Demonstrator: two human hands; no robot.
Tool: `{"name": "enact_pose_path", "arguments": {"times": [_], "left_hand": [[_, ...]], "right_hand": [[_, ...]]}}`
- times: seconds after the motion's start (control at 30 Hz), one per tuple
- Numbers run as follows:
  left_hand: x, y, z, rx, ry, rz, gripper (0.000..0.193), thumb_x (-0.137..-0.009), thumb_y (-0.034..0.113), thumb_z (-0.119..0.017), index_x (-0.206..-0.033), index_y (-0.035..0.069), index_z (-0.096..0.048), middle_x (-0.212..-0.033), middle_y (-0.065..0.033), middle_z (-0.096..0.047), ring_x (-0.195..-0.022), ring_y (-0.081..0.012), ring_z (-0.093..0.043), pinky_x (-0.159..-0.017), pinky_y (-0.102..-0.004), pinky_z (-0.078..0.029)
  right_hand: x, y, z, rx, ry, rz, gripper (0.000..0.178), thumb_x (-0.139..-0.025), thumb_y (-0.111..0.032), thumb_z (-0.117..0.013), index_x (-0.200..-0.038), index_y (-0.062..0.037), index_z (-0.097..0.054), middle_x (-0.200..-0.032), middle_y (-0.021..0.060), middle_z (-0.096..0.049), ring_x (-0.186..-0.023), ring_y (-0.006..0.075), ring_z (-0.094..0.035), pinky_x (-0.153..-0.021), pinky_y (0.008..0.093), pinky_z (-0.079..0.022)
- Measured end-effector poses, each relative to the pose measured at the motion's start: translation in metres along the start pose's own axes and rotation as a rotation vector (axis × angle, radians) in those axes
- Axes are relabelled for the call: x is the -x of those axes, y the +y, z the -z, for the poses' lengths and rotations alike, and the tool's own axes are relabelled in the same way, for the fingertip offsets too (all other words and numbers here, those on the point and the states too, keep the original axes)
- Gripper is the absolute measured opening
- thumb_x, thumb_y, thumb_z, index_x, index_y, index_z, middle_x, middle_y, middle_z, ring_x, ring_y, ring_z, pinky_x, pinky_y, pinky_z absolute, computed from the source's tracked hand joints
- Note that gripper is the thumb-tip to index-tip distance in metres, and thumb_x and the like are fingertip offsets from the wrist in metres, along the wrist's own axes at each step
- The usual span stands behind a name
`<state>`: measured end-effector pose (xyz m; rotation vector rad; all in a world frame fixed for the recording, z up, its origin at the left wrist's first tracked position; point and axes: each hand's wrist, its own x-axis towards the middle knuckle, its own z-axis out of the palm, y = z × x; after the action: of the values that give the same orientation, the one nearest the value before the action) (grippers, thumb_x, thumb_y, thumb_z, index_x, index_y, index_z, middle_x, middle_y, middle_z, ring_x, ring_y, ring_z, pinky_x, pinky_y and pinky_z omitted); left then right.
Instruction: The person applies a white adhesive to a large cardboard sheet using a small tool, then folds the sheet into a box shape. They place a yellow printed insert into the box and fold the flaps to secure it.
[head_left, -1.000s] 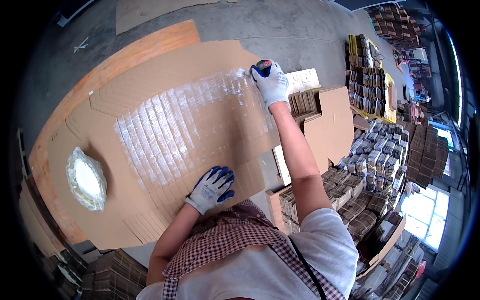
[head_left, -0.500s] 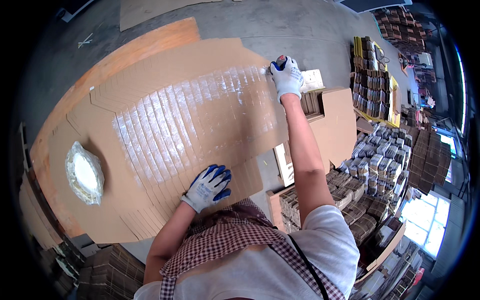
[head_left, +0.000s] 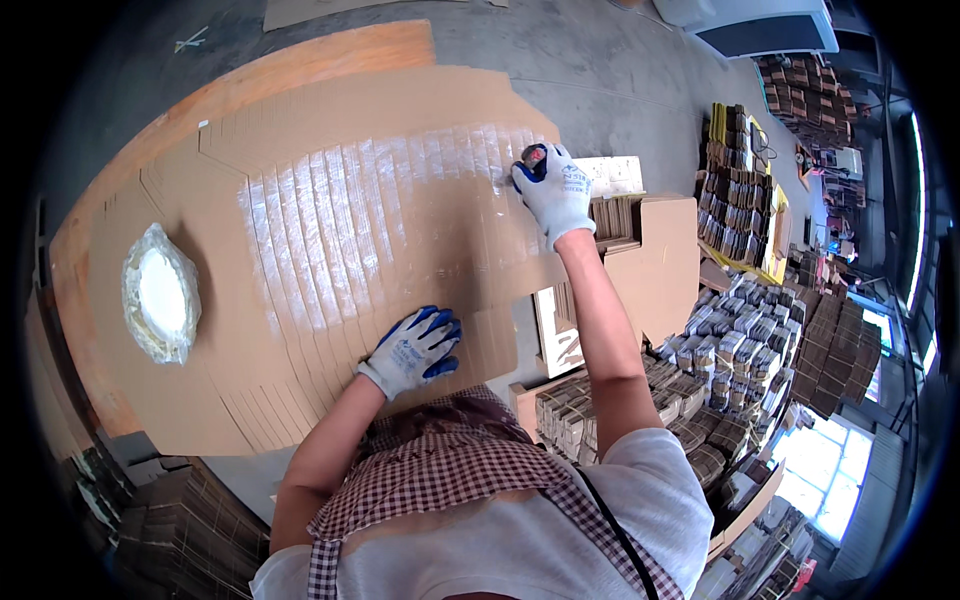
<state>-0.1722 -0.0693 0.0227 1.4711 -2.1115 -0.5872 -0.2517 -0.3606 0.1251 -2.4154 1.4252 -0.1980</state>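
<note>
Standing beside the bench, observed a person in a checked apron bent over a long wooden worktable (head_left: 300, 65) that runs from lower left toward upper right. Fanned across it lies an overlapping row of flat brown corrugated cardboard blanks (head_left: 330, 230), long axis of the row following the table, each blank's edge set crosswise; a whitish, glossy band covers the middle of the fan. Near the left end sits a round white disc wrapped in a clear plastic bag (head_left: 160, 292), well apart from both hands. Right of the table: an open brown cardboard box holding stacked sheets (head_left: 660, 260), then bundled stacks of small folded cartons (head_left: 730, 360) crowding the floor toward the bright doorway; more stacks stand at the far wall. Nothing lies between the hands and the fan. Left hand (head_left: 413, 350), in a white glove with blue palm coating, fingers spread and released, pressed flat on the near edge of the blanks. Right hand (head_left: 553, 190), same glove type, arm extended to the far right end of the whitish band, fingers clenched around a small dark round-topped tool (head_left: 533, 157) held against the cardboard; tool's exact kind cannot be resolved.
</note>
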Motion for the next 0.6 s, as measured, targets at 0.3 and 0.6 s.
{"name": "enact_pose_path", "arguments": {"times": [0.3,0.6], "left_hand": [[0.008,-0.006,-0.015,-0.021,-0.038,-0.027,0.048,-0.092,0.044,-0.051,-0.120,0.007,-0.061,-0.127,-0.0094,-0.058,-0.124,-0.0274,-0.049,-0.110,-0.0437,-0.032],[0.014,-0.007,-0.029,-0.079,-0.107,0.000,0.054,-0.096,0.049,-0.043,-0.130,0.008,-0.055,-0.140,-0.0094,-0.051,-0.136,-0.0260,-0.039,-0.116,-0.0444,-0.024]], "right_hand": [[0.037,-0.044,-0.016,0.010,-0.165,0.093,0.025,-0.082,-0.028,-0.066,-0.097,-0.0092,-0.064,-0.103,0.0160,-0.062,-0.094,0.0355,-0.062,-0.079,0.0422,-0.051],[0.049,-0.058,-0.044,-0.089,-0.071,0.211,0.029,-0.081,-0.027,-0.065,-0.103,-0.0084,-0.060,-0.103,0.0162,-0.060,-0.095,0.0371,-0.061,-0.081,0.0438,-0.050]]}}
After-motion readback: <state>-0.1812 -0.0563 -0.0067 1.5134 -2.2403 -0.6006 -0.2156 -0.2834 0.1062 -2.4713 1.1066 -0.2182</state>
